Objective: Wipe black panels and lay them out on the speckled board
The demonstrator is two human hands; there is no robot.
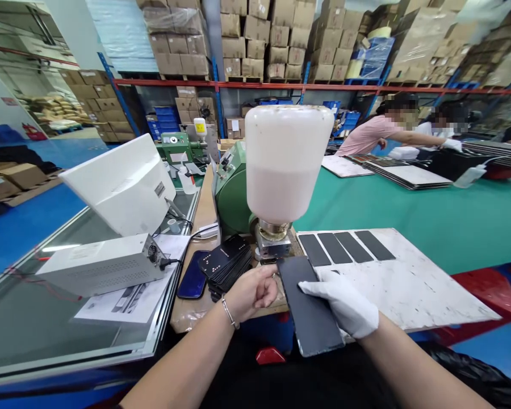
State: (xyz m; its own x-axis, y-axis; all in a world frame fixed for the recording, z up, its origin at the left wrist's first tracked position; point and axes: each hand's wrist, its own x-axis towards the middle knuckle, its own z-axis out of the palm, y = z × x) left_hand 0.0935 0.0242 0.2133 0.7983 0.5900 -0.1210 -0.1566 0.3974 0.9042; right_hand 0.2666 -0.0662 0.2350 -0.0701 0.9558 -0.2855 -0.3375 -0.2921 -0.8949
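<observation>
A long black panel [309,312] lies slanted at the near edge of the bench, its far end under the nozzle of a green machine [232,196] topped by a white jar [283,162] half full of pale liquid. My right hand [344,304], in a white glove, rests flat on the panel with fingers stretched out. My bare left hand [253,291], a bracelet on its wrist, curls its fingers against the panel's left edge. A stack of black panels [225,264] lies just left of the machine.
Several black strips [343,247] lie in a row on a white board [413,284]. A dark phone [193,275], a grey box [106,264] and a white monitor [123,184] stand at left. Two people [381,130] work across the green table [430,216].
</observation>
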